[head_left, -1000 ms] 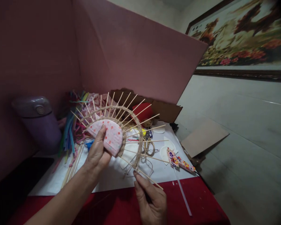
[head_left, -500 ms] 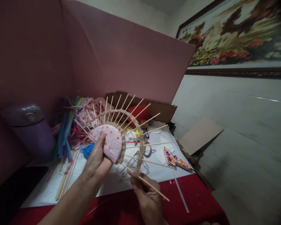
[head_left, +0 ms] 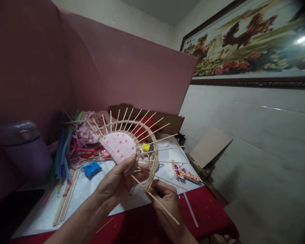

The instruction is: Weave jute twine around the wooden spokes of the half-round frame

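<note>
A half-round woven fan [head_left: 120, 145] is held up above the table, its middle covered in pink cloth with red dots. Thin wooden sticks fan out from it, and a braided cord band [head_left: 155, 149] runs in an arc across them. My left hand [head_left: 124, 176] grips the fan's lower right part, thumb on the cloth and fingers behind. Around the lower end of the band, my right hand [head_left: 166, 200] is closed, by the lowest stick [head_left: 166, 210]; its fingertips are partly hidden.
A purple bottle [head_left: 24, 152] stands at the left beside colourful pipe cleaners [head_left: 62, 149]. Loose wooden sticks [head_left: 64, 200] and a blue packet [head_left: 91, 168] lie on white paper. At the right are a flowered cloth piece [head_left: 184, 173] and a pale strip [head_left: 190, 208] over red cloth [head_left: 208, 210].
My left hand has shifted from the cloth's middle toward its lower right edge. My right hand stays at the band's lower end. The whole view has turned slightly right.
</note>
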`<action>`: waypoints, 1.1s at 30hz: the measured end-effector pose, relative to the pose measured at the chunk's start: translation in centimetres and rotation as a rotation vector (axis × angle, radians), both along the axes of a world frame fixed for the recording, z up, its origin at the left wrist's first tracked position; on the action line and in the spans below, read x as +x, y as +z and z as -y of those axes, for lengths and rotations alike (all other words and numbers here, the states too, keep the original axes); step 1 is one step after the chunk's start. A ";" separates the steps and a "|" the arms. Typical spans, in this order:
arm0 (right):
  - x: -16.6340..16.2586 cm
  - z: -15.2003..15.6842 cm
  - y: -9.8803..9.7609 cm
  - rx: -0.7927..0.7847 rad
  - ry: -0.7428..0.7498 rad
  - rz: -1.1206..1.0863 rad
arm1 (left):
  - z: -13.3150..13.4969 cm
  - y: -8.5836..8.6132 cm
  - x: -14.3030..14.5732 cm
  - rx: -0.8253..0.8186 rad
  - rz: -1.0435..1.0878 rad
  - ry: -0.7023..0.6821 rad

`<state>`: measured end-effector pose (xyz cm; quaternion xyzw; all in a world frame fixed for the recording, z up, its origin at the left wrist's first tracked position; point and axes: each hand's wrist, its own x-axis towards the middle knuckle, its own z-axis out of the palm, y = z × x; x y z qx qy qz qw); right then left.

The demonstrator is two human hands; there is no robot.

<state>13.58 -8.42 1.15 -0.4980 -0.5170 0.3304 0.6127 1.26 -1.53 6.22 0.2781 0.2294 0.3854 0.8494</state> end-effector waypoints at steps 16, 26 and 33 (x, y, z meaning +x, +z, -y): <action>0.8 -2.2 -1.9 0.200 -0.305 0.248 | -1.8 -2.5 -1.8 -0.024 0.098 -0.047; 2.7 -0.2 -1.7 0.150 -0.087 0.463 | -2.9 -2.7 -3.2 -0.004 -0.015 0.046; 5.4 1.6 1.0 0.274 -0.072 0.715 | -3.2 -3.0 -3.7 0.032 -0.021 -0.002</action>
